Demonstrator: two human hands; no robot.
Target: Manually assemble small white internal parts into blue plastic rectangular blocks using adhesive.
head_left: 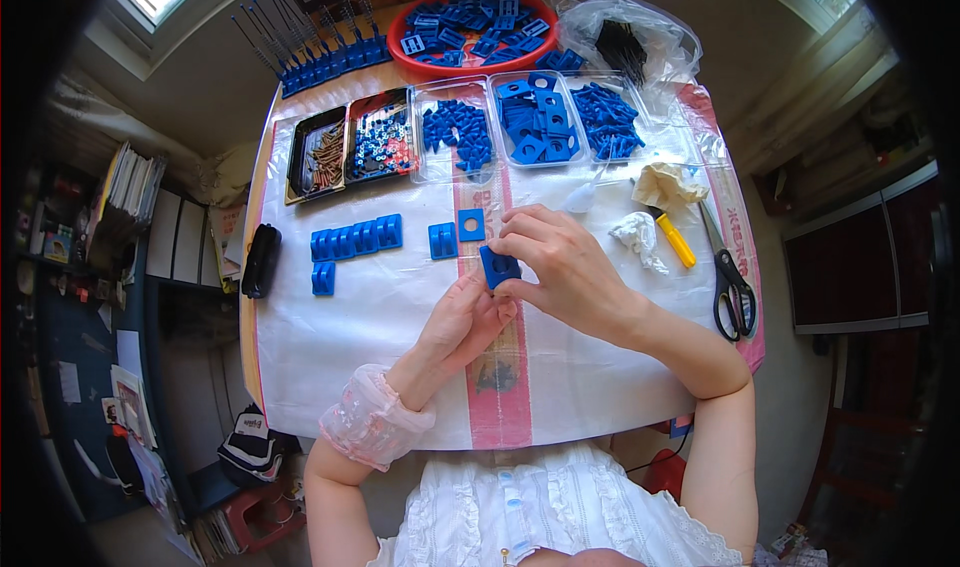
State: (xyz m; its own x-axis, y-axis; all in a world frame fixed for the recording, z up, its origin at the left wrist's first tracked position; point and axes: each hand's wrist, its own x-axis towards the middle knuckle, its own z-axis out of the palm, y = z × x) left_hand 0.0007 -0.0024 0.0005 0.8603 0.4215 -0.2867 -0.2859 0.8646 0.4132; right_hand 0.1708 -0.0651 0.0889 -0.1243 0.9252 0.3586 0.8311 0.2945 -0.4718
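Over the middle of the table I hold a blue square plastic piece with a round opening. My right hand grips it from above and the right side, fingers bent around its edges. From the lower left my left hand closes on it with thumb and fingertips. Just beyond lie a flat blue square plate with a round hole and a ridged blue piece. Farther left, a row of ridged blue pieces stands side by side, with one more blue piece in front.
Along the back stand a black tray of brown screws, a black tray of small nuts and clear tubs of blue parts. Behind is a red basin. A yellow-handled tool and scissors lie right, a black stapler-like object left.
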